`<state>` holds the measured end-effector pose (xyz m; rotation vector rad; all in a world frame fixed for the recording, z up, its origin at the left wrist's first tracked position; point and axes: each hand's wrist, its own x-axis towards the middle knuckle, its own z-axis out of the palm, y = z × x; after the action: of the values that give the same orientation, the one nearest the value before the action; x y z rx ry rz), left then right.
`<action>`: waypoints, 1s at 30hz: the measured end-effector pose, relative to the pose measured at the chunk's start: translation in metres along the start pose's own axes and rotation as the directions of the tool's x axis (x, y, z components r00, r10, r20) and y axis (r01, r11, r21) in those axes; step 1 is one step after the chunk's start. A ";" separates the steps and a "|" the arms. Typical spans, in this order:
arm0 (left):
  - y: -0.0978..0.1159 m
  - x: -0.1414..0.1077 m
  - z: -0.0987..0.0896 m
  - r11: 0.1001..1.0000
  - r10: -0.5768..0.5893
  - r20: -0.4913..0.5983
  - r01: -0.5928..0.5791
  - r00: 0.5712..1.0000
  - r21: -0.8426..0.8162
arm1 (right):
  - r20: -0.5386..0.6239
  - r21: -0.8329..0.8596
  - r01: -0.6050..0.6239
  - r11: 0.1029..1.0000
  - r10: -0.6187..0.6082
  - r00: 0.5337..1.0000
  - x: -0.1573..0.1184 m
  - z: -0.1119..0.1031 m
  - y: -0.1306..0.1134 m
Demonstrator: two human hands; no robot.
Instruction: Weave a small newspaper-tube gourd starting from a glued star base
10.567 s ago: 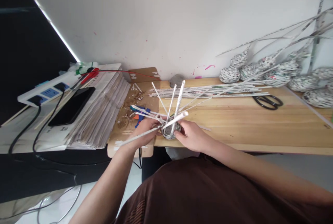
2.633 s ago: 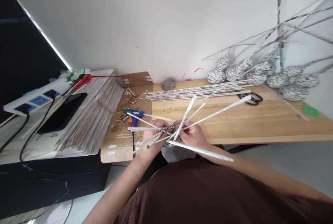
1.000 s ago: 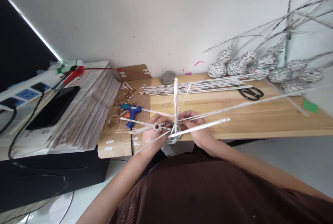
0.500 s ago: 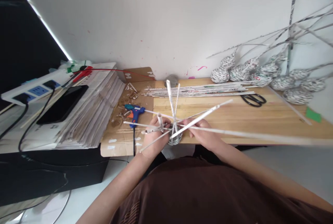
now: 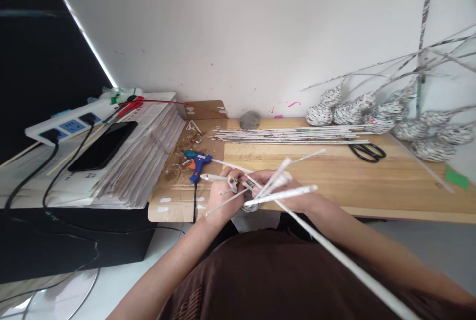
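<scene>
A small woven paper piece (image 5: 250, 207) sits between my hands at the table's front edge, with several rolled paper sticks poking out of it. My left hand (image 5: 225, 195) is closed around its left side. My right hand (image 5: 286, 192) is closed at its right side among the sticks, its fingertips partly hidden behind them. One long paper stick (image 5: 334, 250) runs from my right hand down across my right forearm toward the lower right. Shorter paper sticks (image 5: 282, 196) point right over my right hand.
Behind my hands lie a bundle of paper sticks (image 5: 290, 134), black-handled scissors (image 5: 367, 151) and a grey stone-like lump (image 5: 249, 120). A blue glue gun (image 5: 200, 165) rests on cardboard at left, beside stacked paper (image 5: 148, 161) with a phone (image 5: 104, 146) and power strip (image 5: 70, 126). Woven gourd shapes (image 5: 320, 114) stand at right.
The long paper stick has swung from pointing right to pointing down toward the lower right. The upright sticks now lean right, and my right hand has come closer to my left. The view shifted slightly.
</scene>
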<state>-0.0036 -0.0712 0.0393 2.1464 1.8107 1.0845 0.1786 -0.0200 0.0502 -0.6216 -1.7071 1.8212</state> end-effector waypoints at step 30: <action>0.008 -0.005 -0.001 0.994 0.001 -0.044 -0.005 0.999 -0.106 | -0.428 -0.358 0.244 0.901 -0.390 0.815 -0.004 0.012 0.013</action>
<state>0.0024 -0.0780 0.0425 2.0818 1.7264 1.2083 0.1722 -0.0315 0.0384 -0.7811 -1.6065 1.0650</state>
